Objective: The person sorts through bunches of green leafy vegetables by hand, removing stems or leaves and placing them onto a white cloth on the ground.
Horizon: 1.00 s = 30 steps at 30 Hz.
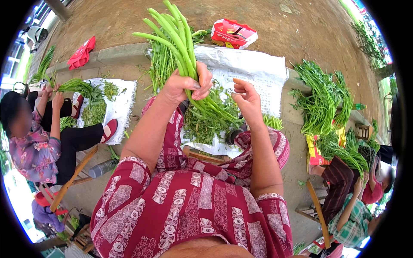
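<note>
My left hand (190, 80) is closed around a bunch of long green leafy stems (176, 37), their pale cut ends pointing up and away, their thin leafy ends hanging down to the right. Beside it, my right hand (246, 96) is raised with curled fingers apart, and nothing shows in it. Below both hands a heap of loose green leaves (201, 129) lies on a white woven plastic sheet (267, 74) between my feet. More long stems (158, 61) lie at the sheet's left, partly behind my left hand. A small bundle of short stems (272, 122) rests at the right.
A red printed bag (234, 34) stands beyond the concrete kerb (119, 53), with a red cloth (82, 53) farther left. Greens (322, 96) are heaped on the right. Seated people (35, 145) handle greens on both sides. A bottle (103, 167) lies at left near a wooden chair (72, 180).
</note>
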### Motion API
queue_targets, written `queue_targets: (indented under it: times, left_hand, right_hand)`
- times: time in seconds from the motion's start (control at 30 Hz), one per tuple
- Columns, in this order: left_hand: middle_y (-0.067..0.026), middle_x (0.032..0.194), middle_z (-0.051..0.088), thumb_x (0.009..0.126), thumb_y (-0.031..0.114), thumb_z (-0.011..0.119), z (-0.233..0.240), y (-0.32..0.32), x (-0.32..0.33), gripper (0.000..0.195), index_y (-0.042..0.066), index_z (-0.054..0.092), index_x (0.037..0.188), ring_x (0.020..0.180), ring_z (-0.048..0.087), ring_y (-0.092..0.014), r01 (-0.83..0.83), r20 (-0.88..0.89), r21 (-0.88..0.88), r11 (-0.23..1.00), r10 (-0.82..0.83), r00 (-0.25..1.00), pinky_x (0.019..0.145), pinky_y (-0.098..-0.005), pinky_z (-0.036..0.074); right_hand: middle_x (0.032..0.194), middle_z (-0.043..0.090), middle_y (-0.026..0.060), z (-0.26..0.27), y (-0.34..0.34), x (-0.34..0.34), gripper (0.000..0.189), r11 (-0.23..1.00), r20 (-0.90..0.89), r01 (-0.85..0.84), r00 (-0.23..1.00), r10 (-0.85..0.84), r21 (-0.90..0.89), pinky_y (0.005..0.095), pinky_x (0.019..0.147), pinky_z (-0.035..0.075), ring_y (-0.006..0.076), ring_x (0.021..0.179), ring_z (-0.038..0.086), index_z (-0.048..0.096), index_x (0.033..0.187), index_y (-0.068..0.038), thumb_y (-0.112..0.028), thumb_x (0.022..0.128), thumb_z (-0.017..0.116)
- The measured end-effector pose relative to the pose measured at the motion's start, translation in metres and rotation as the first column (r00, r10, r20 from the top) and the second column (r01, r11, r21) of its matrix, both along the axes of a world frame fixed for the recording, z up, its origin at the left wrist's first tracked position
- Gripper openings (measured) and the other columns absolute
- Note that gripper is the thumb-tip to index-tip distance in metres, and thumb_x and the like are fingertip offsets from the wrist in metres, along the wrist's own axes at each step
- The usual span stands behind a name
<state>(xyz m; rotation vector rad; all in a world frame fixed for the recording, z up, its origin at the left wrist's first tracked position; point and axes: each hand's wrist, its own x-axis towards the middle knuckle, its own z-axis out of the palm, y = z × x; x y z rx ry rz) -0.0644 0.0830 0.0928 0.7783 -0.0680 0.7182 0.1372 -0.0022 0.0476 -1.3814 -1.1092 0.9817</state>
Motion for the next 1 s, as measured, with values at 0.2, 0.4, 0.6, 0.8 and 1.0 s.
queue_targets:
  times: [0.2, 0.4, 0.6, 0.8, 1.0]
  left_hand:
    - [-0.0042, 0.054, 0.044, 0.066, 0.008, 0.056, -0.002, 0.0, 0.001, 0.009, 0.003, 0.052, 0.073, 0.043, 0.04, -0.011, -0.008, -0.012, -0.02, 1.0, 0.008, 1.0, 0.039, -0.0246, 0.033]
    - [-0.0041, 0.054, 0.044, 0.067, 0.011, 0.057, -0.002, -0.001, 0.003, 0.011, 0.003, 0.052, 0.073, 0.043, 0.041, -0.011, -0.014, -0.028, -0.014, 1.0, 0.013, 1.0, 0.039, -0.025, 0.034]
    - [-0.0046, 0.055, 0.044, 0.067, 0.009, 0.058, -0.005, -0.002, 0.005, 0.011, 0.003, 0.053, 0.074, 0.044, 0.041, -0.012, -0.017, -0.065, 0.02, 1.0, 0.018, 0.998, 0.041, -0.0257, 0.035]
    - [-0.0049, 0.056, 0.044, 0.066, 0.009, 0.059, -0.009, -0.008, 0.01, 0.012, 0.001, 0.054, 0.074, 0.045, 0.041, -0.012, -0.039, -0.202, 0.074, 0.996, 0.054, 0.978, 0.043, -0.0261, 0.035]
    - [-0.0036, 0.056, 0.044, 0.066, 0.011, 0.06, -0.01, -0.009, 0.011, 0.013, 0.001, 0.054, 0.073, 0.045, 0.042, -0.012, -0.044, -0.254, 0.095, 0.994, 0.067, 0.965, 0.043, -0.0256, 0.035]
  right_hand:
    - [0.081, 0.053, 0.0004, 0.016, -0.006, -0.014, 0.027, 0.961, -0.229, -0.274, 0.934, 0.274, 0.033, 0.0225, 0.071, 0.042, 0.0087, 0.074, 0.051, 0.064, 0.101, -0.005, -0.004, 0.075, 0.067]
    - [0.073, 0.053, -0.0013, 0.012, -0.007, -0.025, 0.013, 0.965, 0.005, -0.254, 0.967, 0.254, 0.06, 0.0216, 0.066, 0.04, 0.0079, 0.068, 0.049, 0.064, 0.088, -0.003, -0.004, 0.076, 0.067]
    - [0.073, 0.057, -0.0015, 0.009, -0.011, -0.022, 0.002, 0.975, -0.32, -0.204, 0.933, 0.167, -0.084, 0.0207, 0.062, 0.04, 0.0065, 0.062, 0.048, 0.061, 0.076, -0.003, -0.003, 0.078, 0.062]
    - [0.068, 0.058, 0.0004, 0.009, -0.003, -0.012, 0.004, 0.989, -0.39, -0.085, 0.92, 0.03, -0.124, 0.021, 0.061, 0.041, 0.0072, 0.062, 0.05, 0.061, 0.075, -0.002, -0.002, 0.075, 0.057]
    - [0.069, 0.06, 0.003, 0.003, -0.001, -0.005, 0.004, 0.977, -0.525, 0.06, 0.836, -0.162, -0.206, 0.0227, 0.063, 0.044, 0.009, 0.061, 0.052, 0.061, 0.073, -0.001, -0.002, 0.073, 0.057]
